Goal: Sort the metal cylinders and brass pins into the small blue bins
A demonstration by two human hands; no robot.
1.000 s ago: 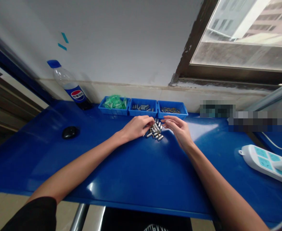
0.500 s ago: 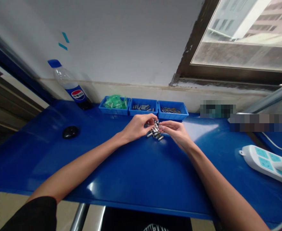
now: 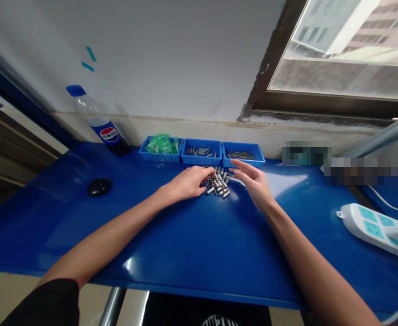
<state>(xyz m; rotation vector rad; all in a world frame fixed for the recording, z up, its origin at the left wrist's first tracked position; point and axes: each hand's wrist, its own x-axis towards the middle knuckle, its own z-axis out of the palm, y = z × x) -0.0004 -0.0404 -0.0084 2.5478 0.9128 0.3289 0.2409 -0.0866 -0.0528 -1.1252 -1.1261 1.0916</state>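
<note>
A small heap of short metal cylinders (image 3: 220,184) lies on the blue table (image 3: 192,240) in front of three blue bins. My left hand (image 3: 187,183) rests palm down at the heap's left edge, its fingertips curled onto the pieces. My right hand (image 3: 251,180) hovers just right of the heap with fingers stretched out and apart, holding nothing that I can see. Behind the heap, the left bin (image 3: 161,155) holds green bags, the middle bin (image 3: 201,157) holds more metal cylinders and the right bin (image 3: 243,159) holds thin dark parts.
A Pepsi bottle (image 3: 99,121) stands at the back left by the wall. A black mouse (image 3: 99,186) sits left of my left arm. A white power strip (image 3: 377,228) with a cable lies at the right edge. A window is at upper right.
My hands had met over the heap half a second ago. Now the right hand has drawn back to the right and spread its fingers, and the left hand has lowered onto the pieces.
</note>
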